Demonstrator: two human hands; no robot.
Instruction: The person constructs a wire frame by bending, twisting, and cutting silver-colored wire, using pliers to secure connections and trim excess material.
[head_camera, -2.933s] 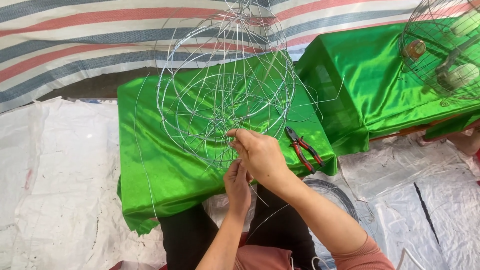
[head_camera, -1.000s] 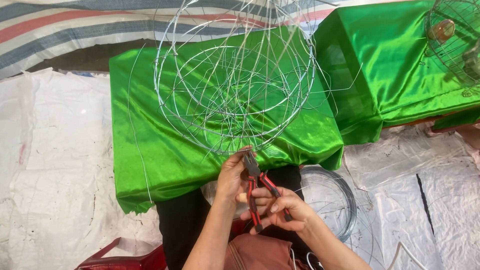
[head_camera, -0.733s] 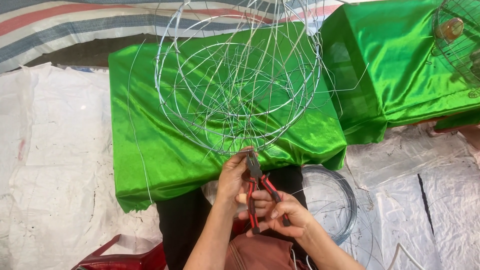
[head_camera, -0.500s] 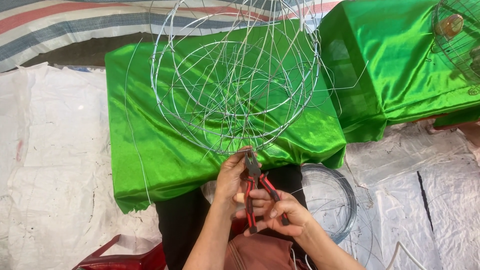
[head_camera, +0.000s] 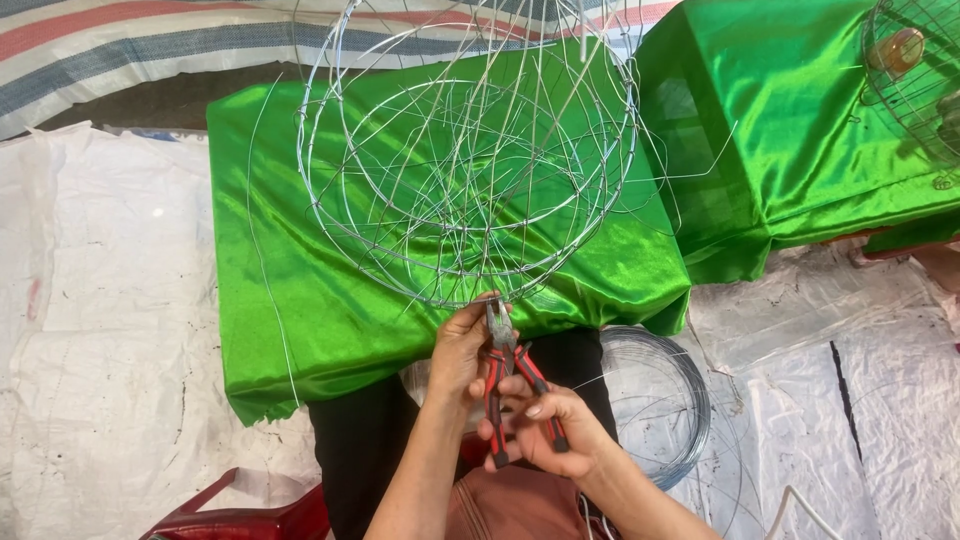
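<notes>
Since earlier frame: pliers (head_camera: 510, 375) off green cloth (head_camera: 330, 300), now in right hand (head_camera: 545, 435), fingers wrapped round red handles; nose at lower rim of wire frame (head_camera: 470, 160). Left hand (head_camera: 462, 345) pinches rim beside nose. Frame rests on cloth-draped table. White sheeting (head_camera: 100, 320) on floor; wire coil (head_camera: 660, 400) right of knees; wire cage (head_camera: 915, 75) far right.

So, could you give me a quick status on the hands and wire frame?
Right hand grips pliers. Left hand steadies wire frame rim. Nothing blocking.
</notes>
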